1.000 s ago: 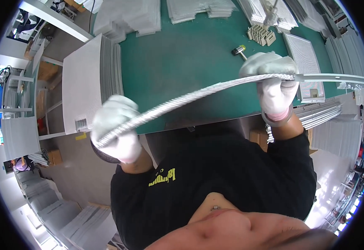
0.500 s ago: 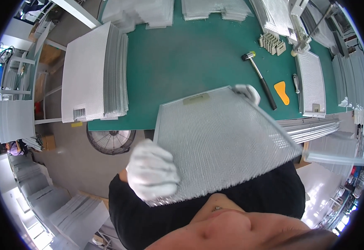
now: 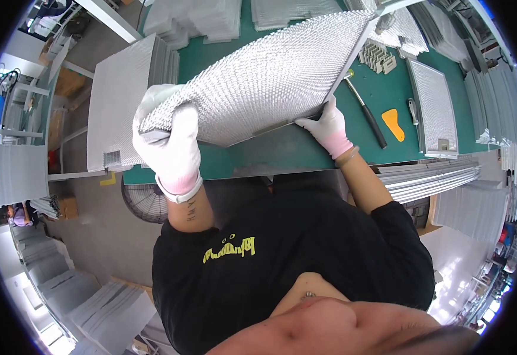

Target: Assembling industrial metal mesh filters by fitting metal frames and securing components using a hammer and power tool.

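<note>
A silvery metal mesh panel (image 3: 270, 71) is tilted up over the green table, partly edged with a smooth metal frame strip (image 3: 359, 50). My left hand (image 3: 173, 139), in a white glove, is closed round the panel's left end, thumb on the near face. A short piece of grey edging shows at that corner. Gloved in white with a pink cuff, my right hand (image 3: 330, 125) grips the frame near the panel's lower right corner; some of its fingers are behind the panel. The mesh bows between the two hands.
Stacked mesh sheets (image 3: 116, 100) stand at the left, more at the back. Right of the panel lie a black-handled hammer (image 3: 372, 121), an orange scraper (image 3: 393, 125), a white-handled tool (image 3: 413, 111), metal clips (image 3: 378, 59) and a narrow framed panel (image 3: 435, 106). Below the table sits a fan (image 3: 143, 202).
The panel has gone from lying close to my body to standing raised and tilted over the table. Both hands have moved forward with it, the left turning so its thumb shows.
</note>
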Demonstrator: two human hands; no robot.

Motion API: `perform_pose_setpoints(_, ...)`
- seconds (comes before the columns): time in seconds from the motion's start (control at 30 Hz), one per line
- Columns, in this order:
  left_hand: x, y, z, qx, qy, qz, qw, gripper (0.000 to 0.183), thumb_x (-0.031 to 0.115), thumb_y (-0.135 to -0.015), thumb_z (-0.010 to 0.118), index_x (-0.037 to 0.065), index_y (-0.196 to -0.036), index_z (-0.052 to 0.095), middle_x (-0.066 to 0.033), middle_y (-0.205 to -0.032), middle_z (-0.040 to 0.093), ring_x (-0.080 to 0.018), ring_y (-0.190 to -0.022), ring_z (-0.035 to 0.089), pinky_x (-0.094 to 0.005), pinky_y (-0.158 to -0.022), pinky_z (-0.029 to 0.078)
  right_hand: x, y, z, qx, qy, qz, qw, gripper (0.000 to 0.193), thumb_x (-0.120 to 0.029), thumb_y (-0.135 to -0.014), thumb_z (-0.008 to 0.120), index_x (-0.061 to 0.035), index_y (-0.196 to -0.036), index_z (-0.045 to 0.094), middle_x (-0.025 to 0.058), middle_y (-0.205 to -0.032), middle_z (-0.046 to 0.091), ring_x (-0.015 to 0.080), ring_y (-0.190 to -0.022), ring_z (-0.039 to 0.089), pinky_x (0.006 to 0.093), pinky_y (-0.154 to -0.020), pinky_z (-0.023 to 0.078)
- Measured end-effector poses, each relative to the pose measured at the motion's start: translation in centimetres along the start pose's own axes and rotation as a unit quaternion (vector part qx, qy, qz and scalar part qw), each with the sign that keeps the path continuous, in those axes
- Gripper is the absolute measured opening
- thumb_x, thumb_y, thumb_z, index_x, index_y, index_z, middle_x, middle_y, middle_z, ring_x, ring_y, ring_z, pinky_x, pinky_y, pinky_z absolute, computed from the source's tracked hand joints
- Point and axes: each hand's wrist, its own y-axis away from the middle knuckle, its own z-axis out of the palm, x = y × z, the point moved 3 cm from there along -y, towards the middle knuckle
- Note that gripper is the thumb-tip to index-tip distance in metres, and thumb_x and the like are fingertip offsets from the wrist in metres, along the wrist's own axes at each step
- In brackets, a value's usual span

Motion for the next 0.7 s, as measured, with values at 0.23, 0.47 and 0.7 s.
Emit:
perform_pose_setpoints(0.23,-0.7,-0.4,-0.4,0.025,-0.013,-0.028,0.999,0.021,0.001,-0.079,0.068,-0.005,-0.099,0.066,-0.0090,-0.093,0.068,-0.0154,-0.083,0.063,-0.0270,-0.077,0.048,0.8,-3.4,-5.0,-0.241,-0.052,-0.109,0.963,0.043,-0.006,-0.081,0.073,0.0012,-0.121,0.059,0.0183,-0.094,0.071,0.0250,-0.089,0.070,0.0345,-0.082,0.054)
perform_pose_setpoints(0.47,0.5,0.6,-2.1,-0.099,0.072,0.068,0.990,0.029,0.026,-0.089,0.074,0.000,-0.093,0.062,-0.0076,-0.084,0.060,-0.0214,-0.076,0.059,-0.0394,-0.072,0.050,-13.9,-6.2,-14.2,-0.032,-0.414,-0.299,0.859,0.026,-0.025,-0.096,0.065,-0.0004,-0.102,0.060,0.0188,-0.097,0.066,0.0252,-0.087,0.064,0.0373,-0.079,0.054)
perform_pose_setpoints(0.7,3.5,3.7,0.9,-0.156,-0.039,0.248,0.955,0.019,0.013,-0.093,0.059,0.006,-0.078,0.049,-0.0058,-0.068,0.057,-0.0148,-0.057,0.053,-0.0316,-0.054,0.048,-10.8,-3.7,-13.7,-0.018,-0.462,-0.385,0.799,0.023,-0.023,-0.093,0.068,-0.0030,-0.090,0.057,0.0112,-0.071,0.063,0.0238,-0.054,0.060,0.0341,-0.051,0.051)
